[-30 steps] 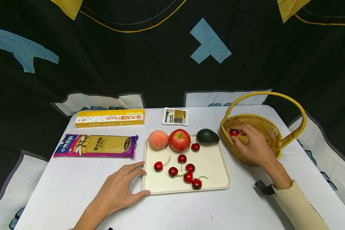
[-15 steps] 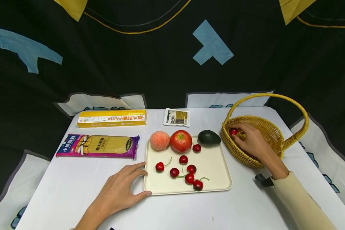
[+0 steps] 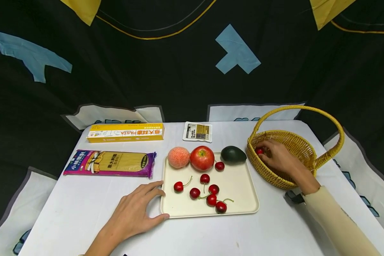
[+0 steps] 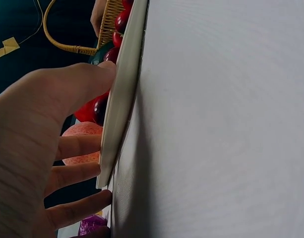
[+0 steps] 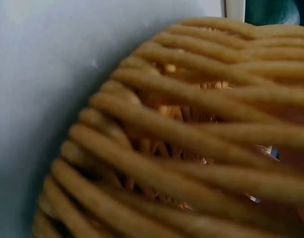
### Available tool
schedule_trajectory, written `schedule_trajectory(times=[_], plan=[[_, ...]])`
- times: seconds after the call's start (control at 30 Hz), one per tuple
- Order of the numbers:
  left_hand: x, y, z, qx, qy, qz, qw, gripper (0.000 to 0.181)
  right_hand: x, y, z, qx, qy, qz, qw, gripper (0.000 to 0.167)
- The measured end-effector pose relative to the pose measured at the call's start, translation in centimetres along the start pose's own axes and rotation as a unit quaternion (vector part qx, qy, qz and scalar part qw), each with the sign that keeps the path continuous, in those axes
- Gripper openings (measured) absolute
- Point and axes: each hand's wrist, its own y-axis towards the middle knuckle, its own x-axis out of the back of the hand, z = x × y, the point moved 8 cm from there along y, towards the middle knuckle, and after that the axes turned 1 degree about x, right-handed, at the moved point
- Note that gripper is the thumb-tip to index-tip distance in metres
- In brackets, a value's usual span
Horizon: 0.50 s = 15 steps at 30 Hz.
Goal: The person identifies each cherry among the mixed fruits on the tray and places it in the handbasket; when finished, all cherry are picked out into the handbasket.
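My right hand (image 3: 280, 156) reaches down into the yellow wicker basket (image 3: 288, 183) and pinches a dark red cherry (image 3: 259, 151) near its left inner wall. The fingers partly cover the cherry. My left hand (image 3: 134, 213) rests its spread fingertips and thumb against the left edge of the cream tray (image 3: 243, 199). In the left wrist view the thumb touches the rim of the tray (image 4: 123, 94). On the tray lie several loose cherries (image 3: 213, 189), a red apple (image 3: 202, 158), a pinkish-orange peach-like fruit (image 3: 178, 157) and a dark green avocado (image 3: 233, 155). The right wrist view shows mostly basket weave (image 5: 191, 99).
Left of the tray lies a purple-ended pack of spaghetti (image 3: 115, 163), with a yellow pasta box (image 3: 124, 133) behind it. A small white-edged sachet (image 3: 197, 132) sits near the table's back edge. The basket's tall handle (image 3: 307, 108) arches over its opening.
My right hand has sunk slightly deeper into the basket with the cherry, hiding more of it. The left hand stays at the tray's edge. The whole head view has shifted a little.
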Motion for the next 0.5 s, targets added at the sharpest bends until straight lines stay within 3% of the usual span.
schedule_trajectory(times=[0.23, 0.4, 0.5], plan=[[-0.11, 0.0, -0.01, -0.001, 0.001, -0.001, 1.0, 0.057, -0.2, 0.19, -0.41, -0.014, 0.0, 0.023, 0.9996, 0.036], [-0.16, 0.11, -0.03, 0.0, 0.002, 0.003, 1.0, 0.058, -0.05, 0.25, -0.42, -0.014, -0.005, 0.022, 0.9997, 0.036], [-0.09, 0.09, 0.04, 0.005, 0.004, 0.007, 1.0, 0.057, 0.17, 0.11, -0.5, -0.033, -0.015, 0.021, 0.9991, 0.035]])
